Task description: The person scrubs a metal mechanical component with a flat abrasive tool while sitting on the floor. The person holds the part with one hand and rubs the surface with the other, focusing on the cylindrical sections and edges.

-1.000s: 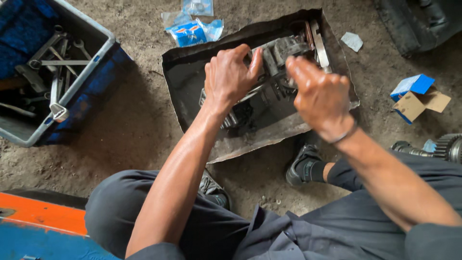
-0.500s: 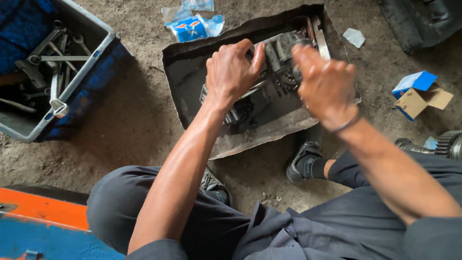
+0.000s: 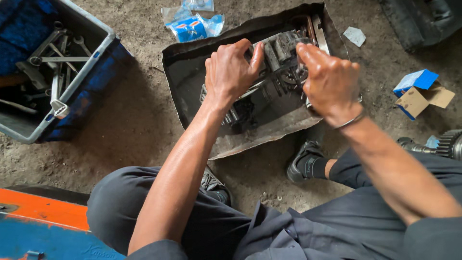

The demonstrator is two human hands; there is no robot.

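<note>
Hands hide much of the gear assembly (image 3: 281,58).

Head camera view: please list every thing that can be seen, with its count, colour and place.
gear assembly: one, dark grey, greasy, in the tray
metal tray: one, blackened, on the dirt floor, centre
tool crate: one, grey and blue, upper left
wrenches: several, silver, inside the crate
plastic packets: a few, blue and clear, above the tray
cardboard box: one, blue and brown, open, right
geared shaft: one, grey, right edge
left hand: on the assembly
right hand: grip at the assembly
</note>
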